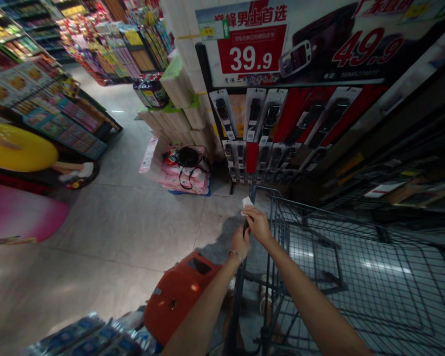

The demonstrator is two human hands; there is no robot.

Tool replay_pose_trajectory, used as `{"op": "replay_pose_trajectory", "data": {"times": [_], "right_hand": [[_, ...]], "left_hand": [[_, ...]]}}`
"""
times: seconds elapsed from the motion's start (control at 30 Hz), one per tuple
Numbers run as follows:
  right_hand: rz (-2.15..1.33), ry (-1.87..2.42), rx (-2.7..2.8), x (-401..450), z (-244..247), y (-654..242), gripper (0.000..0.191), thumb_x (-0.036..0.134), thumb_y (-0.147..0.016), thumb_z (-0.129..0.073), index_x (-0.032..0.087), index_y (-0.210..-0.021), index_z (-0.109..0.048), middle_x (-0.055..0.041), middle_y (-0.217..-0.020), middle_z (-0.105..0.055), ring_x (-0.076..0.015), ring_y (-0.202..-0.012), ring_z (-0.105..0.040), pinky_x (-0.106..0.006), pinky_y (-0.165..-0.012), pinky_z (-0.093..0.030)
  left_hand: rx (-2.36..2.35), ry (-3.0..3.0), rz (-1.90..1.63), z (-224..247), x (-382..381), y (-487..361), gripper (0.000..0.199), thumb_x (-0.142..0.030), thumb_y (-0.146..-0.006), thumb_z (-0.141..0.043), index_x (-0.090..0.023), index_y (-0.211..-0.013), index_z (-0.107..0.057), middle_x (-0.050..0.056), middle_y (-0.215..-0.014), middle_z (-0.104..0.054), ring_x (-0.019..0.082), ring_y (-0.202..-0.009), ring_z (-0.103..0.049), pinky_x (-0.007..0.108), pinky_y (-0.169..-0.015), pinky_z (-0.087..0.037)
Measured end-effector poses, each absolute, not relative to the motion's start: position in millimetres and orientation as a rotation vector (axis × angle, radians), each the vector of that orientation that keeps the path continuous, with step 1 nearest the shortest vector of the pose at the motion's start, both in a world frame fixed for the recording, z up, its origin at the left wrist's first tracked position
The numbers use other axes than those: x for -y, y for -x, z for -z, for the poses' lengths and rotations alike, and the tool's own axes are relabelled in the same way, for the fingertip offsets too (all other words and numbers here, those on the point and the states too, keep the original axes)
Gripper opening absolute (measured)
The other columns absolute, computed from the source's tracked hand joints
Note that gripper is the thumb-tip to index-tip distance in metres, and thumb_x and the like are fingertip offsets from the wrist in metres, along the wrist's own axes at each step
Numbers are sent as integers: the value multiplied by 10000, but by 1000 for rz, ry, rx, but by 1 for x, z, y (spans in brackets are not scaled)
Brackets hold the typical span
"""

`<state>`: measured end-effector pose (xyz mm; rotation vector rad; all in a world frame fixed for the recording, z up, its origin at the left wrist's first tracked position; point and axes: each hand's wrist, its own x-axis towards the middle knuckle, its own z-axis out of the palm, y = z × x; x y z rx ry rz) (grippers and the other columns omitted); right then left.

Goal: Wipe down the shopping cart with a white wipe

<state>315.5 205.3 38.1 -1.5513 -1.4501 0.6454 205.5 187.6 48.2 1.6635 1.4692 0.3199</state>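
A metal shopping cart (356,267) with a wire basket stands at my right, and its dark handle bar (240,291) runs toward me. My left hand (240,243), with a bracelet at the wrist, is closed around that bar. Just beyond it, my right hand (257,222) pinches a small white tissue-like piece (247,201) against the far part of the bar. Part of the bar is hidden beneath my fingers. Inside the basket I see only wire and the floor below.
Belts hang in packs on a rack (252,158) ahead, under a price sign (252,54). Boxes with a black bag (188,157) sit on the floor. An orange object (178,296) and wrapped packs (92,336) are at lower left; a person's shoe (83,170) shows farther left.
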Motion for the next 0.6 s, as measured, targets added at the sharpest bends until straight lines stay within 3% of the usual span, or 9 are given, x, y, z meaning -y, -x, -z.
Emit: {"op": "replay_pose_trajectory", "data": {"times": [0.13, 0.37, 0.5, 0.6], "right_hand": [[-630, 1563, 1379, -179, -40, -298, 217, 114, -857, -510, 192, -913, -705, -77, -1024, -717, -203, -1066, -638, -445, -978, -487], [-657, 1533, 1435, -131, -44, -266, 311, 40, -779, -500, 224, -889, -724, -79, -1002, -723, -214, -1055, -640, -432, -961, -505], [-664, 1484, 1513, -129, -44, -269, 245, 67, -804, -541, 227, -876, -713, -63, -980, -715, -205, -1043, -634, -433, -967, -495], [-646, 1485, 1536, -159, -42, -288, 91, 193, -859, -594, 173, -900, -673, -49, -1013, -686, -200, -1064, -612, -465, -978, -467]], "left_hand": [[-1425, -1562, -296, -47, -168, -185, 315, -391, -902, -550, -163, -1118, -585, 66, -1119, -627, 186, -991, -616, 419, -871, -526], [-1429, -1403, -228, -47, -118, -150, 320, -442, -909, -521, -149, -1007, -605, 36, -956, -648, 152, -861, -625, 374, -804, -529], [-1454, -1346, -183, -48, -89, -138, 409, -514, -940, -409, -153, -958, -601, -5, -760, -627, 122, -683, -602, 343, -740, -513], [-1472, -1316, -150, -47, -78, -133, 457, -541, -947, -353, -154, -942, -597, -30, -645, -579, 130, -626, -584, 342, -727, -491]]}}
